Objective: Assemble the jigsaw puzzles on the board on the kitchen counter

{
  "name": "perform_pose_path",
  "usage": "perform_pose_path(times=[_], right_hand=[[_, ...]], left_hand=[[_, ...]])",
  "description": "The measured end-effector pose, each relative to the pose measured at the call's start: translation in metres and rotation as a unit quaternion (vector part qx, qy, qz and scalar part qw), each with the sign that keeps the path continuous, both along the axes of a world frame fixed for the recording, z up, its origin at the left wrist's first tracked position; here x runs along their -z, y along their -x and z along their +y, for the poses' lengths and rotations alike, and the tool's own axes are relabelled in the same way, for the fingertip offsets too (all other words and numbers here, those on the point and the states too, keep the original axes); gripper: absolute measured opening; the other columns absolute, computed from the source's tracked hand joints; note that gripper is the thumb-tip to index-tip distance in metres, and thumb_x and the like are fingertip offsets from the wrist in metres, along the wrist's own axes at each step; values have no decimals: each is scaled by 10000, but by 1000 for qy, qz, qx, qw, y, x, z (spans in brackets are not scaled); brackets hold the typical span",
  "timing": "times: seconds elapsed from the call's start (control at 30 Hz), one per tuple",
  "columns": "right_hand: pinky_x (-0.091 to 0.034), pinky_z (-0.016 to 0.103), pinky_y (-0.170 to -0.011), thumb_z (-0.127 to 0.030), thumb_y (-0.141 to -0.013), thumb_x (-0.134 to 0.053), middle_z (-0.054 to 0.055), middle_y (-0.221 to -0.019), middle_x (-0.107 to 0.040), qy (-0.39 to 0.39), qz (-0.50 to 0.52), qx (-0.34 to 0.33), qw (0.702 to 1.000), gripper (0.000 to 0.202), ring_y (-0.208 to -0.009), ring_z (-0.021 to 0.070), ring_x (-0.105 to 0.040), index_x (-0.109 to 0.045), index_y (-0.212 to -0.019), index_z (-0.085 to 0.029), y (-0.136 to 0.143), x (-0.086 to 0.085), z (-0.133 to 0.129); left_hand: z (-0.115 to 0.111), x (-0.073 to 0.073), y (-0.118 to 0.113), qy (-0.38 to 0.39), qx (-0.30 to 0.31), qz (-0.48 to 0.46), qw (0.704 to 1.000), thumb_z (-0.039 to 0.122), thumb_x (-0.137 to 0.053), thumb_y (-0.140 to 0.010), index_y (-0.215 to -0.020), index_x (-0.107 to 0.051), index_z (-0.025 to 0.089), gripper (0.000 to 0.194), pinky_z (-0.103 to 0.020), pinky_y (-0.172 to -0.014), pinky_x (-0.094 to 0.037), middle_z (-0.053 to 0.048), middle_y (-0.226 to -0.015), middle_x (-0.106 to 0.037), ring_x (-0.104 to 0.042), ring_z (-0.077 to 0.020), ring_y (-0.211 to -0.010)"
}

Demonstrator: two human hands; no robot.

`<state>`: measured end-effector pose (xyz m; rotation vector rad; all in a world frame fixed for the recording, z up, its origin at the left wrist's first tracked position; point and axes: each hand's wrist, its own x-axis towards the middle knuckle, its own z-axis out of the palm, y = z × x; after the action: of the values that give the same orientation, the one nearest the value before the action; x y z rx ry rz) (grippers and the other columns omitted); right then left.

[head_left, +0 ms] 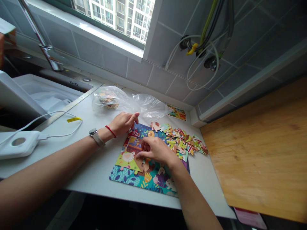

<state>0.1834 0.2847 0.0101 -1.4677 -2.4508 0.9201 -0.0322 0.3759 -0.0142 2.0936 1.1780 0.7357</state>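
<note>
A colourful puzzle board [124, 177] lies on the white counter, with joined pieces showing a white hen [128, 156] on its left part. My right hand [155, 150] is over the middle of the board, thumb and fingers curled toward each other; whatever is between them is too small to make out. My left hand [123, 123] rests at the board's upper left corner, its fingers partly bent and nothing visible in it. Many loose puzzle pieces [182, 140] are heaped on the board's upper right and beyond its edge.
A clear plastic bag [110, 99] with pieces inside lies behind my left hand. Near the wall is a small picture card [177, 112]. A white power strip [19, 143] with a cable sits at left, by the sink [83, 88]. A wooden board [261, 147] stands at right.
</note>
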Motion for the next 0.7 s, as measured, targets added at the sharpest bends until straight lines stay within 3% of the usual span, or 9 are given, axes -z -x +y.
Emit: perform_pose_path(times=[0.2, 0.37, 0.7], right_hand=[[-323, 238, -603, -418, -897, -833, -40, -700, -622, -35, 38, -22, 998, 335, -628, 104, -517, -616, -779, -192, -3, 3, 0], [-301, 244, -581, -341, -942, -769, -55, -613, -540, -86, 83, 10, 993, 386, -568, 92, -423, -546, -664, -193, -8, 14, 4], [-295, 230, -573, -291, -933, -770, -68, -602, -509, -70, 87, 20, 994, 383, -560, 86, -430, -520, -659, -195, -7, 17, 7]], left_hand=[[3, 2, 1, -31, -9, 7, 999, 736, -120, -1036, -792, -763, 177, 886, -293, -628, -424, -32, -578, -692, -608, -153, -514], [3, 3, 2, -44, -15, 10, 999, 732, -134, -1037, -808, -780, 177, 883, -293, -616, -402, -33, -576, -682, -613, -161, -536], [4, 6, 1, -50, -33, 5, 998, 631, -255, -1044, -767, -775, 188, 737, -288, -618, -391, -24, -563, -675, -621, -163, -546]])
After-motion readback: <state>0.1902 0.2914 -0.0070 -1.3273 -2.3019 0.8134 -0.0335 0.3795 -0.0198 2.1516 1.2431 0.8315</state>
